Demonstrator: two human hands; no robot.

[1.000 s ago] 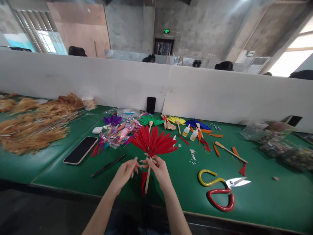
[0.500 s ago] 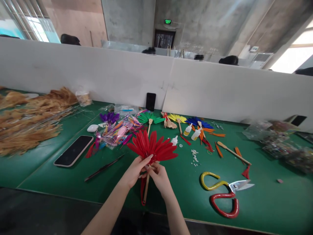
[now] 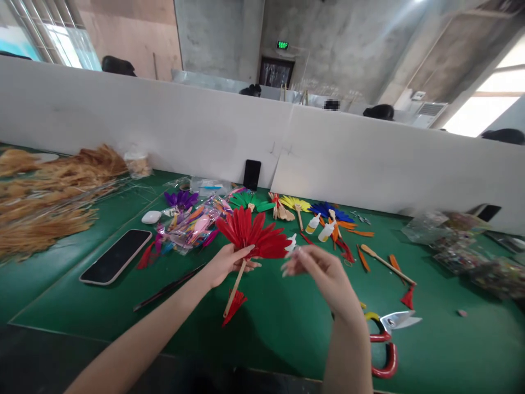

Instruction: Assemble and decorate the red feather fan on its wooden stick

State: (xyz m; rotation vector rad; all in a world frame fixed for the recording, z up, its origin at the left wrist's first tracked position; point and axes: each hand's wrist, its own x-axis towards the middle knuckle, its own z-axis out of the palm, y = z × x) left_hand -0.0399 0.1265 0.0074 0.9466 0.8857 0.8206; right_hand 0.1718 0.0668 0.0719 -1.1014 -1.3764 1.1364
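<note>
My left hand (image 3: 230,262) is closed around the base of a red feather fan (image 3: 252,232), its thumb lying across the lower feathers. The fan's wooden handle (image 3: 234,290) slants down toward me and ends in a red tassel (image 3: 237,306). To the right of the fan, my right hand (image 3: 318,265) is raised over the table, fingers loosely bent and apart, with no object visible in it. Just beyond its fingertips stands a small white glue bottle (image 3: 291,242), partly covered by the fan and fingers. Two more glue bottles (image 3: 313,223) are farther back.
Scissors (image 3: 388,334) lie at right, partly behind my forearm. Phone (image 3: 117,257) and dark tweezers (image 3: 164,288) are at left. Green (image 3: 251,201), yellow (image 3: 296,204) and blue (image 3: 328,210) fans line the back, before a white partition (image 3: 197,131). A wooden stick (image 3: 388,264) lies right.
My right hand has let go of the fan's base and moved right, toward the small glue bottle. The fan stays in my left hand, and its handle now tilts more to the left.
</note>
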